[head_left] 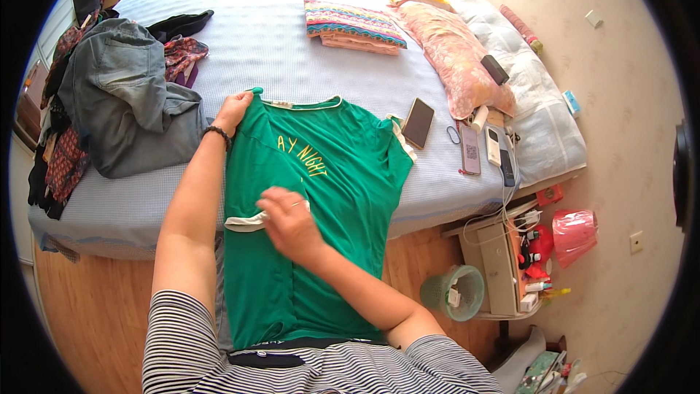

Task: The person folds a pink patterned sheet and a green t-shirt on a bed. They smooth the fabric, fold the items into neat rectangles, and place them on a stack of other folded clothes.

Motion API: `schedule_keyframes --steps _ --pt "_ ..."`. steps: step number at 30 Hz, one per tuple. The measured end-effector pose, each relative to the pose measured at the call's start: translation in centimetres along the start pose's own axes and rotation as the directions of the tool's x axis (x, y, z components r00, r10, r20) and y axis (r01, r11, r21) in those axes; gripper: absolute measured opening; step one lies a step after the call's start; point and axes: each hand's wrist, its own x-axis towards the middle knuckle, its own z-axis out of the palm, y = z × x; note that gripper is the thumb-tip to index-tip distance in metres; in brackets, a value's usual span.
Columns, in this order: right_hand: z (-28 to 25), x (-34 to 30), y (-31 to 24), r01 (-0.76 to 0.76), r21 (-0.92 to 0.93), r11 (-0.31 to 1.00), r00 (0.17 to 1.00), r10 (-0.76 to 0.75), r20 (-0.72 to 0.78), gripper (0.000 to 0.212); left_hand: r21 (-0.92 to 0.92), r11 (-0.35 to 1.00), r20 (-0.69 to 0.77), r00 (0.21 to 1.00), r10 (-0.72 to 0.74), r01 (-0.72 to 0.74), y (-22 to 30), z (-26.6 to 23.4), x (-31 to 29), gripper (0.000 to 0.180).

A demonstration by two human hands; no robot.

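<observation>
Left hand point(232, 111) pinches green T-shirt point(343, 175) shoulder; right hand point(289, 223) grips sleeve

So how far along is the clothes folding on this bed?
Done: a folded stack lies up the bed. In hand: the green T-shirt, left hand at its shoulder, right hand folding a sleeve inward. Left: the heap of jeans and clothes looks unfolded.

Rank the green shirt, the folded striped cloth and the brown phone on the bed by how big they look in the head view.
1. Green shirt, by far the largest, though nearest the camera.
2. Folded striped cloth, farther back.
3. Brown phone, smallest.
</observation>
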Motion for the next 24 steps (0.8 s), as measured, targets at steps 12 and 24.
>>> schedule_keyframes --steps 12,24 --pt "-14.0 -8.0 15.6 -0.795 -0.070 0.603 0.525 0.624 -0.579 0.045 0.976 0.029 0.192 0.912 0.363 -0.217 0.2 10.3 -17.5 0.072" --pt "-9.6 -1.3 2.9 0.109 -0.327 0.939 0.990 -0.131 -0.046 0.026 -0.690 0.515 0.544 0.834 -0.094 0.508 -0.3 15.1 -15.2 0.072"
